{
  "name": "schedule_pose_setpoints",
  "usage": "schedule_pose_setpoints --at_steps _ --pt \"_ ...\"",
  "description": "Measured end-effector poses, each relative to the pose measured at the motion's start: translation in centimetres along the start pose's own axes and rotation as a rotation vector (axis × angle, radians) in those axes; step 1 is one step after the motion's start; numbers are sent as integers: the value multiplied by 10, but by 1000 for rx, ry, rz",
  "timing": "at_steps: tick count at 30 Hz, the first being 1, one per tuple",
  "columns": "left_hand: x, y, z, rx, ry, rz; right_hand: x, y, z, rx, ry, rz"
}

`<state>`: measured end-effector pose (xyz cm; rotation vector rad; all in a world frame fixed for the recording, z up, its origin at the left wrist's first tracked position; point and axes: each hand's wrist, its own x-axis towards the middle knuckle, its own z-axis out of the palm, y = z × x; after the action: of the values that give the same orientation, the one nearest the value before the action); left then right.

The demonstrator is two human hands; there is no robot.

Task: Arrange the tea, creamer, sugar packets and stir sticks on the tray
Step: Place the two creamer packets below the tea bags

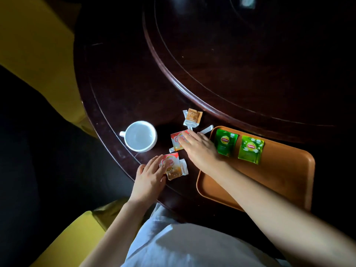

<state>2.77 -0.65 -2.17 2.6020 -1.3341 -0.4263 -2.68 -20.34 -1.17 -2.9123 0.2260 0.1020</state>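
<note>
An orange tray [285, 189] lies at the table's near right, with two green tea packets [225, 144] [250, 149] side by side at its far end. My right hand [198, 149] reaches left past the tray, fingers spread flat on a red-and-white creamer packet [176, 143]. My left hand [149, 177] rests its fingertips on a second creamer packet [170, 162], which overlaps a brown sugar packet [173, 175] and a white one [184, 167]. Another brown sugar packet [193, 116] lies farther back. A white paper-wrapped stir stick [207, 129] lies by the tray's far left corner.
An empty white cup [140, 136] stands left of the packets near the table edge. The dark round wooden table [134, 83] has a raised central turntable [250, 64]. A yellow chair [38, 54] is at the left, and my white clothing fills the bottom.
</note>
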Motion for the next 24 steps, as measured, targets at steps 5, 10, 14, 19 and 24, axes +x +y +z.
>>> schedule_pose_setpoints --at_steps 5,10,14,19,24 --pt "4 -1 1 58 65 11 4 -2 2 -47 97 -56" --pt "7 -3 1 32 115 52 5 0 8 -33 157 -106" --pt "3 -7 -1 -67 108 55 8 2 9 16 275 -147" --pt "-1 3 -14 -121 226 2 -5 9 4 172 425 -85" --pt "6 31 -17 -192 288 35 -59 21 1 298 528 124"
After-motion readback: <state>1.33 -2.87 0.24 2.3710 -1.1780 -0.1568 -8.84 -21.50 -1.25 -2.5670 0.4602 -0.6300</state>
